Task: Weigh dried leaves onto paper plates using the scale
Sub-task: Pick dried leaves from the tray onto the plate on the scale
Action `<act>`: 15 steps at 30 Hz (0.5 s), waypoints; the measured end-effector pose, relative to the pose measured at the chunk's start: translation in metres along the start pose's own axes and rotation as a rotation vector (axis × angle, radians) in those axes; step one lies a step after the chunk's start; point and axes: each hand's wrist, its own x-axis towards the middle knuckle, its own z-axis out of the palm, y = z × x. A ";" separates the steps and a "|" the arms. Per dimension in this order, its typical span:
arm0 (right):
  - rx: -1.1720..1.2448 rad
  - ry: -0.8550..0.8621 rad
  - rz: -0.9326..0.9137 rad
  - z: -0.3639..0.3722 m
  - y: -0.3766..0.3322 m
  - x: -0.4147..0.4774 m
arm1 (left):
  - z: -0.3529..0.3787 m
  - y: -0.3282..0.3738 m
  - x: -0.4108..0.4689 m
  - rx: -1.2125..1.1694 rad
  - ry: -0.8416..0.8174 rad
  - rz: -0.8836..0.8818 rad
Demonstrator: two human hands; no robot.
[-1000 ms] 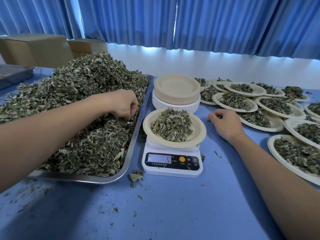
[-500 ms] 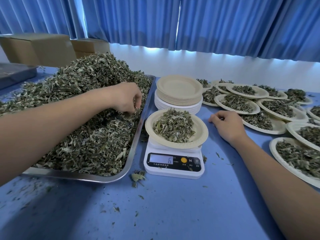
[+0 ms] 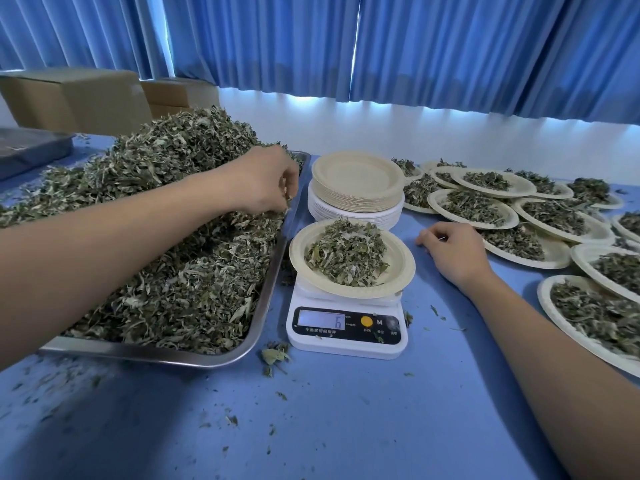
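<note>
Leaves [image 3: 287, 199] pinched in your left grip [image 3: 266, 181]: sprinkle slowly onto the weighing plate [image 3: 403, 271] (display [image 3: 322, 319] reads 6), leaving your empty, slack right grip [image 3: 453, 254] on the desk [image 3: 346, 427].

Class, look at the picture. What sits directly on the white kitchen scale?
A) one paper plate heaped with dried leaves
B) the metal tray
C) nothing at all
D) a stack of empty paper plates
A: a single paper plate carrying a mound of dried leaves rests on the scale, while the stack of empty plates stands behind it on the table.
</note>
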 end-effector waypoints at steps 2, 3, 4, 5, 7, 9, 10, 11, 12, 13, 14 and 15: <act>0.004 0.001 0.006 0.000 0.001 0.000 | -0.002 0.006 0.002 -0.017 0.043 0.075; 0.007 0.004 0.009 0.000 0.001 0.000 | -0.002 0.011 0.003 -0.038 0.040 0.108; 0.009 0.005 0.010 0.001 0.002 0.000 | -0.001 0.015 0.002 -0.083 0.018 0.133; 0.011 0.004 0.008 0.001 0.002 0.001 | 0.000 0.019 0.002 -0.144 -0.018 0.160; 0.014 0.004 0.003 0.001 0.002 0.001 | 0.001 0.026 -0.001 -0.247 -0.130 0.229; 0.015 0.006 0.005 0.001 0.003 0.001 | 0.001 0.029 -0.003 -0.282 -0.243 0.264; 0.014 0.006 0.006 0.001 0.003 0.001 | 0.000 0.029 -0.004 -0.285 -0.270 0.268; 0.013 0.006 0.006 0.001 0.003 0.001 | -0.001 0.027 -0.003 -0.288 -0.272 0.265; 0.012 0.005 0.005 0.001 0.003 0.001 | -0.002 0.024 -0.003 -0.288 -0.253 0.251; 0.009 0.005 0.005 0.001 0.003 0.001 | -0.004 0.021 -0.002 -0.269 -0.226 0.226; 0.005 0.004 0.003 0.001 0.003 0.001 | -0.005 0.017 -0.001 -0.221 -0.207 0.194; 0.003 0.004 0.002 0.001 0.003 0.001 | -0.006 0.014 0.000 -0.146 -0.200 0.162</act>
